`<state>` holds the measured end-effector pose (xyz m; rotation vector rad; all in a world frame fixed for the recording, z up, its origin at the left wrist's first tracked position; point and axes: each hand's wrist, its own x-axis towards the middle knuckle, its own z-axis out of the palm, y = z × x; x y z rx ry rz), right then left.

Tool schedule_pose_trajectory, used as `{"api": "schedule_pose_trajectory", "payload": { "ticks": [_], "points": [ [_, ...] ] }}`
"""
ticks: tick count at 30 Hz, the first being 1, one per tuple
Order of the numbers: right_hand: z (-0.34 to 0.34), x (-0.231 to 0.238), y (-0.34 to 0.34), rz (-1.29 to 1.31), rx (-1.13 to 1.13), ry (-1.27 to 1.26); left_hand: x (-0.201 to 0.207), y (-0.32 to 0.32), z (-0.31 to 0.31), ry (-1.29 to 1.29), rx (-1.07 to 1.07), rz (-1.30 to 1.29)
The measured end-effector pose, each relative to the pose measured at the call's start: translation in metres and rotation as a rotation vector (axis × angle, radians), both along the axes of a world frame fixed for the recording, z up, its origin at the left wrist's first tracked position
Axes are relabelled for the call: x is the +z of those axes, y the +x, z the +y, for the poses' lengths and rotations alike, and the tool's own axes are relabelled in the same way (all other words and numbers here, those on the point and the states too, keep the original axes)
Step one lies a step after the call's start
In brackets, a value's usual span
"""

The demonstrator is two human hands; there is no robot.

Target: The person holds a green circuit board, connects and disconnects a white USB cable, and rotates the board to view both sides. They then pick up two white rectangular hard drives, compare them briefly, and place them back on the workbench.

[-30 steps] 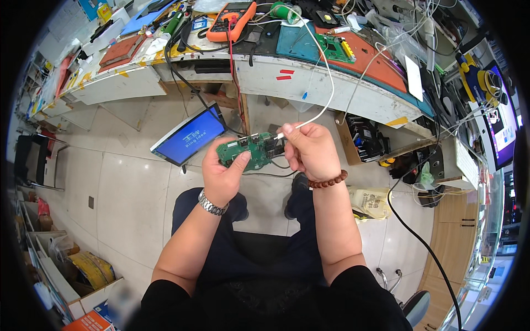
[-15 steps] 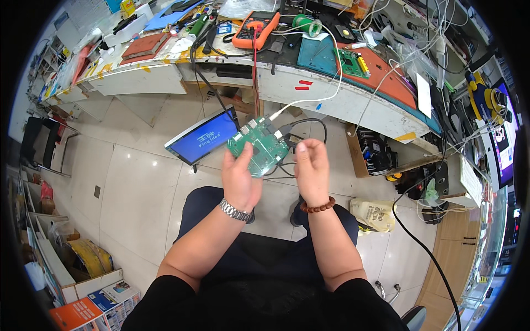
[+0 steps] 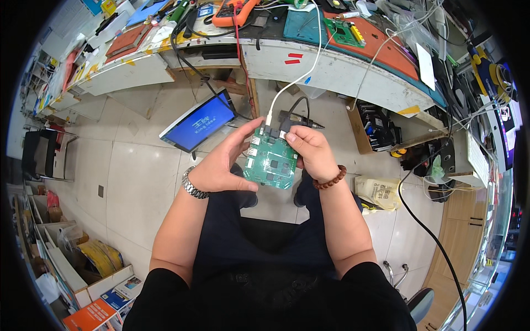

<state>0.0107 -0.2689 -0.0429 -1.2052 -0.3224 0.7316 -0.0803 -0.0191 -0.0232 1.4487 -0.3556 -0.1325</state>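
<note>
- The right thumb is pressing down near the upper right corner of one green circuit board [image 3: 272, 161], and the right hand [image 3: 313, 153] is gripping that side with its fingers mostly hidden beneath, apparently to keep the board steady and face up.
- The left hand [image 3: 223, 164] is spreading wide around the board's left edge, its thumb reaching toward the lower left corner; whether it is touching, I cannot tell. The spread is possibly leaving the ports clear.
- The board is hanging above the floor [image 3: 138, 157], between the person and the front edge of the counter [image 3: 337, 74], well apart from both.
- One white cable [image 3: 269, 118] is running into the board's top edge; its slack is seemingly letting the board tilt freely.
- One black cable [image 3: 307, 105] is looping just beyond that edge; its ends are not showing clearly.
- One blue-lit screen [image 3: 199, 124] is leaning below the counter's front edge, probably angled for viewing.
- On the counter, one orange multimeter [image 3: 232, 14] is sitting near the front edge, while a second green board [image 3: 343, 33] is lying on one orange mat [image 3: 383, 48], beside one teal mat [image 3: 296, 27].
</note>
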Motion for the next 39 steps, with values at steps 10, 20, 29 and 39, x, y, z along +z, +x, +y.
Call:
{"api": "schedule_pose_trajectory", "payload": {
  "ticks": [10, 20, 29, 39],
  "points": [
    [-0.004, 0.004, 0.005, -0.052, 0.021, -0.049, -0.005, 0.008, -0.002, 0.086, -0.048, -0.039],
    [0.006, -0.006, -0.005, -0.103, -0.015, -0.167, -0.002, 0.003, -0.012, 0.139, -0.017, -0.082],
    [0.007, -0.016, -0.001, -0.027, 0.055, -0.346, -0.013, 0.004, -0.064, 0.692, 0.144, -0.178],
    [0.009, -0.063, 0.028, 0.298, -0.007, 0.294, -0.091, 0.028, -0.041, 0.299, 0.245, -0.149]
  ]
}}
